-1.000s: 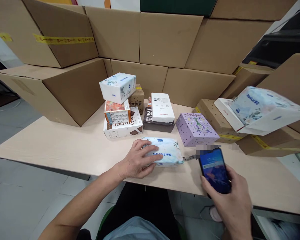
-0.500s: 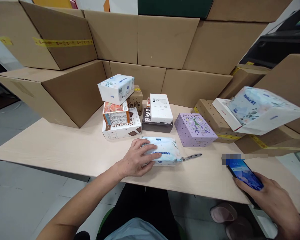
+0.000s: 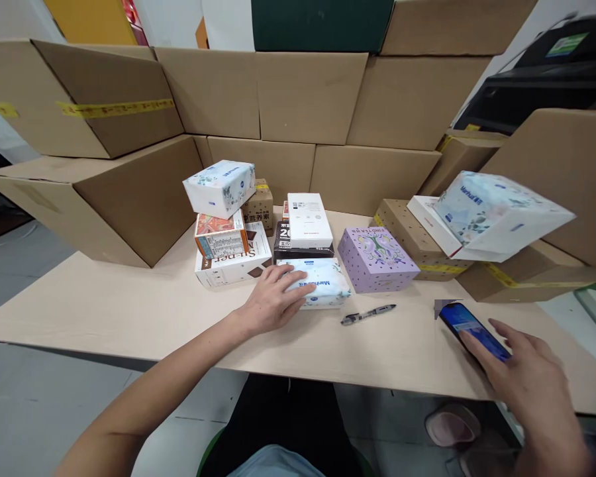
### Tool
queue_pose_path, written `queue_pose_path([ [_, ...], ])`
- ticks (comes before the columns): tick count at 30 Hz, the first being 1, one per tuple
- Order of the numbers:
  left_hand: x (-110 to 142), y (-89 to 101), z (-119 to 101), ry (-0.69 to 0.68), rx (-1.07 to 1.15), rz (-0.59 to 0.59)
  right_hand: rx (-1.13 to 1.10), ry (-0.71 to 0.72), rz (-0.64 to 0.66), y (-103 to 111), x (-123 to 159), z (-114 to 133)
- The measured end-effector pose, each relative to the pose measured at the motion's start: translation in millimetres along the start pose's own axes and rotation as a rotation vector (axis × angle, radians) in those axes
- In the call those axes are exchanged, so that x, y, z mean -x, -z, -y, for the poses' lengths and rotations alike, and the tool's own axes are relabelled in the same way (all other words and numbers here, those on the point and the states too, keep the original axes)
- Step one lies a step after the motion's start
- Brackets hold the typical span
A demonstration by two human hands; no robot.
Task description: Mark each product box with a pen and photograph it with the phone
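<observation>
My left hand (image 3: 277,299) is closed over the left end of a white-and-blue tissue pack (image 3: 322,283), fingers along its top. That pack lies on the table against the front of a black box (image 3: 305,252). At the right, my right hand (image 3: 521,371) is around the lower end of a smartphone (image 3: 477,331) with a lit blue screen. Its thumb is at the phone's near edge and its fingers are at the far side. A pen (image 3: 368,315) lies between the pack and the phone. Beside the pack stands a purple box (image 3: 377,260).
At the left, another tissue pack (image 3: 221,187) tops an orange box (image 3: 222,233) and a white box (image 3: 236,262). A white box (image 3: 308,220) lies on the black one. Cardboard cartons (image 3: 258,93) wall the back. A third tissue pack (image 3: 501,212) rests on boxes at the right.
My left hand has slid the tissue pack away from me, up to the black box. The pen now shows fully. My right hand and the phone have shifted slightly, and the view has tilted.
</observation>
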State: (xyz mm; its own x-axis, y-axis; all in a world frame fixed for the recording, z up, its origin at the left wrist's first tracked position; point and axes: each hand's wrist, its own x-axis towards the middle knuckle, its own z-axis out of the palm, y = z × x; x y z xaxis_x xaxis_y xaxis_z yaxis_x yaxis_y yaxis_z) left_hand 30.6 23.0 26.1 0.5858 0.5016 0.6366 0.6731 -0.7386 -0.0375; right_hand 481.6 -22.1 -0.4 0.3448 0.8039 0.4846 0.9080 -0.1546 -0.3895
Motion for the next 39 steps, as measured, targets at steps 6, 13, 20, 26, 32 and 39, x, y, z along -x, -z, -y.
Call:
queue_pose_path([
  [6, -19, -18.1, 17, 0.023, -0.059, -0.005, -0.313, 0.195, 0.08, -14, 26, 83],
  [13, -23, -37.4, 26, 0.073, -0.147, -0.041, -0.297, 0.149, 0.137, -37, -11, 133],
  [20, -24, -47.9, 27, 0.152, -0.274, -0.141, -0.26, 0.027, 0.325, -53, -18, 151],
  [26, -15, -31.2, 6, 0.057, -0.174, -0.163, -0.293, -0.017, 0.252, -61, -21, 152],
  [32, -6, -15.5, -3, 0.23, 0.325, -0.082, -0.461, -0.003, 0.056, -54, -9, 146],
  [39, -1, 3.3, 4, 0.56, 0.621, -0.155, -0.779, 0.376, 0.029, -8, 27, 133],
])
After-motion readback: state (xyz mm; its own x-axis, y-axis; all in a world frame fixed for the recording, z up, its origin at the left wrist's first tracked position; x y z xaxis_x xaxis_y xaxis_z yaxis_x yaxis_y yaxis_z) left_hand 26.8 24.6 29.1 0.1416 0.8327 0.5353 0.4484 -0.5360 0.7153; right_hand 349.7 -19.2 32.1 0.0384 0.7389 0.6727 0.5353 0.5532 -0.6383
